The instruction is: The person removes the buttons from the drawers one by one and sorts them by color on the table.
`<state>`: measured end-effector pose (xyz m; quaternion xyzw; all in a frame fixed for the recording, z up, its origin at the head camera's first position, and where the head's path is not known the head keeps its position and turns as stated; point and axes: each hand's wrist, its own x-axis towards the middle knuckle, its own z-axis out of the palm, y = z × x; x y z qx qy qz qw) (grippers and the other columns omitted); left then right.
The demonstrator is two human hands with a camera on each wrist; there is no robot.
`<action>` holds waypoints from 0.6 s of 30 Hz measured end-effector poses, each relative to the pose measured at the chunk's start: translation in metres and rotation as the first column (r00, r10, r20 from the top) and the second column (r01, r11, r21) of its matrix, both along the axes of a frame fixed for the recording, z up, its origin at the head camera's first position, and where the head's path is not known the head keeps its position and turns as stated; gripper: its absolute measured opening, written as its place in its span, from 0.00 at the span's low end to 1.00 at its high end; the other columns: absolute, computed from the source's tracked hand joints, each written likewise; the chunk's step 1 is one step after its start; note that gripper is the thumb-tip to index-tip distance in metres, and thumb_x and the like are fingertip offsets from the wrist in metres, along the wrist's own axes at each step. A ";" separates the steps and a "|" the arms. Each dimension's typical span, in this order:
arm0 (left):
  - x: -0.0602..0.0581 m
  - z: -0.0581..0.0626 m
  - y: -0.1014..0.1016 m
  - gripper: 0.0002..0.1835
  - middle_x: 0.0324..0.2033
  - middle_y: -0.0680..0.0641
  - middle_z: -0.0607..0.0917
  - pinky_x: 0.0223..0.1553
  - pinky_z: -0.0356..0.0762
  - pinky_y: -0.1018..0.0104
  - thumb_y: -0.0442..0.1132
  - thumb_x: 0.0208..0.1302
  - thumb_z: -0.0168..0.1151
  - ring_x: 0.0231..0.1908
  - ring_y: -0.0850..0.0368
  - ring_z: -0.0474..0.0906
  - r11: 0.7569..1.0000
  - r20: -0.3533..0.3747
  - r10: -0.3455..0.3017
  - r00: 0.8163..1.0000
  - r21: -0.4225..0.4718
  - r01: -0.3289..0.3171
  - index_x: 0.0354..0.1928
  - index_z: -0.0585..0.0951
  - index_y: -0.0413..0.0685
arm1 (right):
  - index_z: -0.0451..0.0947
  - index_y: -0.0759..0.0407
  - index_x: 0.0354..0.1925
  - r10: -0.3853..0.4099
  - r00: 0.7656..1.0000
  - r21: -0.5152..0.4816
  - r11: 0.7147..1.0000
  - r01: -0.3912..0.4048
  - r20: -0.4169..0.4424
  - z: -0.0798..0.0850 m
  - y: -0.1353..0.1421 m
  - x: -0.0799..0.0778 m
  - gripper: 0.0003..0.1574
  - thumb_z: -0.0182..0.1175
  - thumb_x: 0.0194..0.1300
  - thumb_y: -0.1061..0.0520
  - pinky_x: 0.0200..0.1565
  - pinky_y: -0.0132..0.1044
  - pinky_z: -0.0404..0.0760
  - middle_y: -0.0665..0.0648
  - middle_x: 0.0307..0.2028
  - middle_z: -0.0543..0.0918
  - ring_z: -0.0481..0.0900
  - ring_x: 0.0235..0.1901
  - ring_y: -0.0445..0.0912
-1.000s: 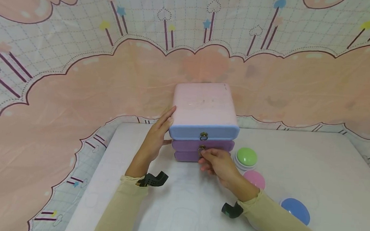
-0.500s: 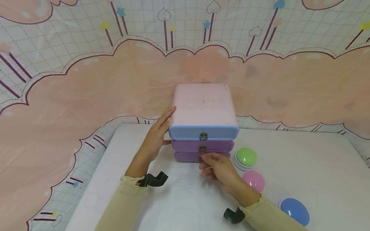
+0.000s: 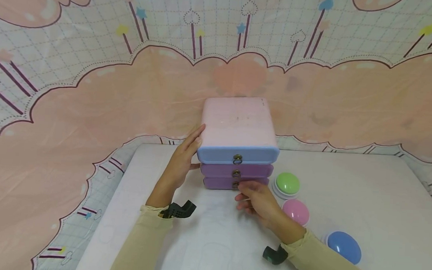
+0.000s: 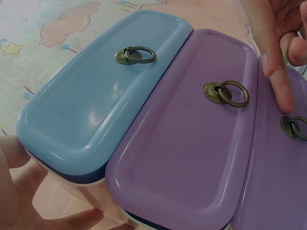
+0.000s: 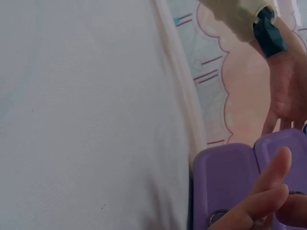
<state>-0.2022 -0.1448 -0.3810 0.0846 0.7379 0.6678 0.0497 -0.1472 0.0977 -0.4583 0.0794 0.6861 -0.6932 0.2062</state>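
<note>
A small chest of drawers with a pink top [image 3: 239,122] stands against the patterned backdrop. Its top drawer front [image 3: 218,155] is blue; the two below, a middle drawer [image 3: 214,170] and a bottom drawer [image 3: 216,183], are purple. Each front carries a bronze ring pull, such as the middle one [image 4: 234,94]. My left hand [image 3: 180,161] lies along the chest's left side with long, extended fingers. At the bottom drawer is my right hand [image 3: 258,199], its index fingertip right by the bottom ring pull [image 4: 290,126]. The right wrist view shows its fingers spread before the purple fronts.
Right of the chest, on the white table [image 3: 346,192], sit three round domed pieces: green [image 3: 288,183], pink [image 3: 296,211] and blue [image 3: 344,247]. The right forearm passes close to the pink and blue ones. A cloth backdrop [image 3: 166,90] rises behind the chest.
My right hand has left the middle drawer's ring pull and moved down and slightly right to the bottom drawer's pull. The left hand and the chest have stayed put.
</note>
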 end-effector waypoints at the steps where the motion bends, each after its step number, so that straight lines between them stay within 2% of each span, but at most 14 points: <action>1: 0.000 0.000 0.000 0.27 0.81 0.61 0.51 0.58 0.69 0.23 0.58 0.79 0.48 0.77 0.43 0.55 1.000 0.001 0.000 1.000 0.000 0.000 0.76 0.64 0.78 | 0.72 0.64 0.63 0.001 1.000 0.000 1.000 -0.001 0.004 -0.001 0.000 0.000 0.23 0.56 0.76 0.54 0.25 0.30 0.73 0.52 0.30 0.85 0.83 0.22 0.39; 18: 0.000 0.000 0.000 0.26 0.80 0.62 0.53 0.59 0.69 0.24 0.57 0.79 0.47 0.77 0.43 0.57 1.000 0.007 -0.004 1.000 0.006 0.004 0.76 0.63 0.77 | 0.69 0.65 0.62 -0.006 0.999 -0.021 1.000 0.007 0.048 -0.008 -0.008 0.001 0.23 0.53 0.76 0.55 0.23 0.29 0.72 0.53 0.30 0.85 0.83 0.20 0.39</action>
